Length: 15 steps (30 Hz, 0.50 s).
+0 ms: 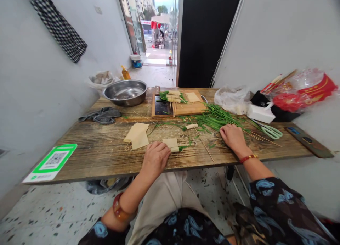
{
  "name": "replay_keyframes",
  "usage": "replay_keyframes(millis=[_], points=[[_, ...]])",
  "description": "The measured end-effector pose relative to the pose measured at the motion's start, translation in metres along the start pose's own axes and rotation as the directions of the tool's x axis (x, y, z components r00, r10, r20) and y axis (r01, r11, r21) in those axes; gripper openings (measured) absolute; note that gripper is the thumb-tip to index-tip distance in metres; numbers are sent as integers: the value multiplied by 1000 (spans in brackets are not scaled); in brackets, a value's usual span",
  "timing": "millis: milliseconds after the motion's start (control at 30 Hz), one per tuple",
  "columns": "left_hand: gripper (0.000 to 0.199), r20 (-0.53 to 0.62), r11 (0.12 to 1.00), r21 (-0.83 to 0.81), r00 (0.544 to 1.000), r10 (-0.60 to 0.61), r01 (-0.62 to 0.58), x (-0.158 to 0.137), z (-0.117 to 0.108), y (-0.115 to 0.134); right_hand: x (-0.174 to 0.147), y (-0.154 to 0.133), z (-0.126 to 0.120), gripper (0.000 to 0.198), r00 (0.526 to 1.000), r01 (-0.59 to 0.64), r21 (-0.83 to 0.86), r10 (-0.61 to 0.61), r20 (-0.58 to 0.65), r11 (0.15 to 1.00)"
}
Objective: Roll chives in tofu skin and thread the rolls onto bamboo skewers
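Observation:
My left hand [156, 154] presses with its fingers closed on a partly rolled tofu sheet [170, 143], with green chives [184, 148] poking out of the right end. My right hand [233, 138] is closed at the near edge of a pile of chives [216, 117]; what its fingertips hold, if anything, is hidden. Left of my left hand lies a stack of tofu sheets [138, 135]. A finished-looking roll [191, 126] lies farther back, and a bamboo skewer [204, 144] slants between my hands.
Skewered rolls [174, 96] sit on a cutting board [186, 109] with a cleaver. A steel bowl [127, 92] and grey cloth [102, 115] are at left. Green-handled scissors [271, 131], loose skewers [261, 135], a phone [308, 141], plastic bag [231, 99] and tissue pack [261, 113] are at right.

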<state>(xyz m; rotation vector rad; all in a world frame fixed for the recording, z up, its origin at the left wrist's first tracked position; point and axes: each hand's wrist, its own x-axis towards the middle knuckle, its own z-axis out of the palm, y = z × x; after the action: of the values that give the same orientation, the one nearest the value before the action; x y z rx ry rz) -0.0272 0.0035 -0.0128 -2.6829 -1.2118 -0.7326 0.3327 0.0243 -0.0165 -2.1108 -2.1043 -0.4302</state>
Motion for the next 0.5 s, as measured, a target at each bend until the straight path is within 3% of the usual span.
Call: replay_keyframes(millis=[133,267,400,500], points=[[20,5,1000,5,1000,-2,2,-1,2,-1,-4,9,8,26,998,-56,144,58,-12,988],[19,2,1000,5,1000,-8,8,-1,2,0,-2,17,13,23,992,-116,293,98,76,949],[19,4,1000,-3,1000,0,0,0,0,0,7,16,9,20,964,-198,279,135,227,940],[20,0,1000,-2,1000,2,-2,1,0,-1,12,11,6,18,965,-180,256,120,234,950]])
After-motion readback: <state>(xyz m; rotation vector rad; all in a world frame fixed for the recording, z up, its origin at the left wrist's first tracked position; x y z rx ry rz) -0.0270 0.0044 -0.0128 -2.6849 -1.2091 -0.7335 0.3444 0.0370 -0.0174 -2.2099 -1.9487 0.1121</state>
